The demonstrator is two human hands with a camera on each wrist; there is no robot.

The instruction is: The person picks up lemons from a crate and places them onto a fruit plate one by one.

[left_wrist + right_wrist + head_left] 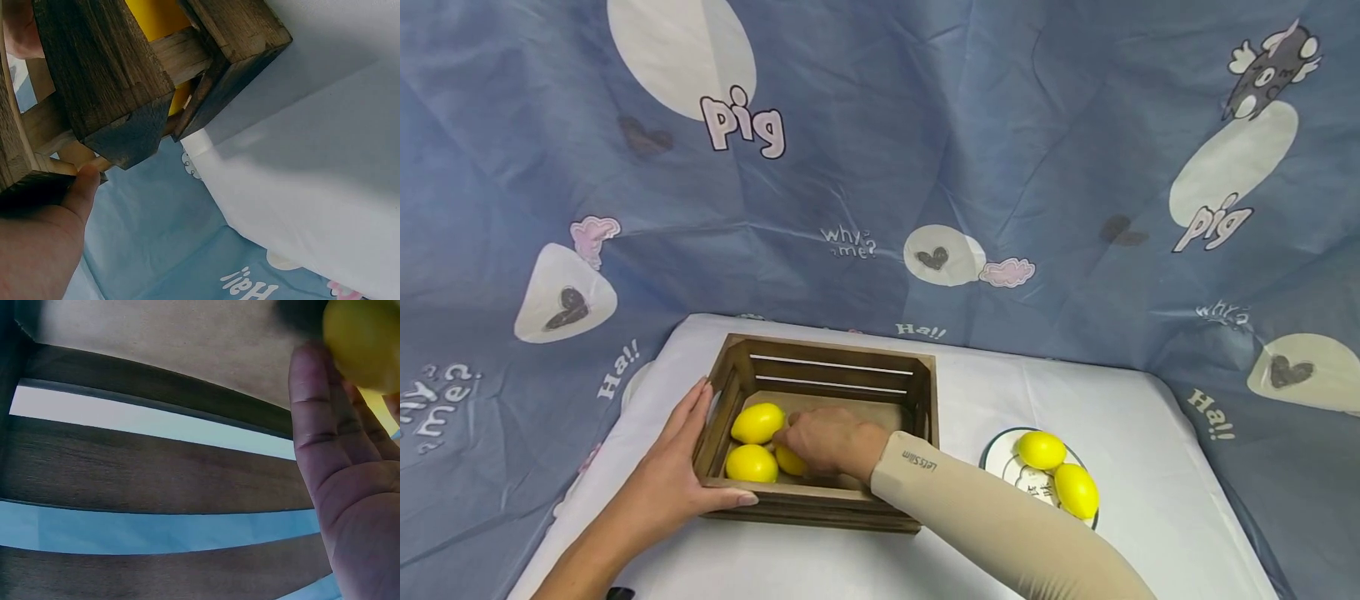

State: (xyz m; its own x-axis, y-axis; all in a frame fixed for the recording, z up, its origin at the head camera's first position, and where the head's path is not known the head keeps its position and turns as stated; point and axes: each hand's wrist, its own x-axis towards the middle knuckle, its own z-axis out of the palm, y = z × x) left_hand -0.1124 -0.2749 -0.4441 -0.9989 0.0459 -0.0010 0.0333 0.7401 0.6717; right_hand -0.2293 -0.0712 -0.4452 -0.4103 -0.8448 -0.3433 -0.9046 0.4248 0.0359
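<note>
A brown slatted wooden crate [820,497] stands on the white-covered table. My left hand [673,475] holds its near left corner, fingers along the left end and thumb over the front rim; in the left wrist view the thumb [81,194] lies against the slats. Inside the crate, my right hand [835,442] holds a yellow lemon [790,461], partly hidden under the fingers. The right wrist view shows the fingers [312,406] against that lemon [369,344]. Beside it in the crate's left part lie a back lemon [758,422] and a front lemon [752,464].
Right of the crate, a round white plate [1000,458] with a dark rim and printed drawing carries two lemons [1041,451]. The right forearm's beige sleeve [985,517] passes over the crate's front right and covers part of the plate. A blue patterned cloth [865,167] hangs behind the table.
</note>
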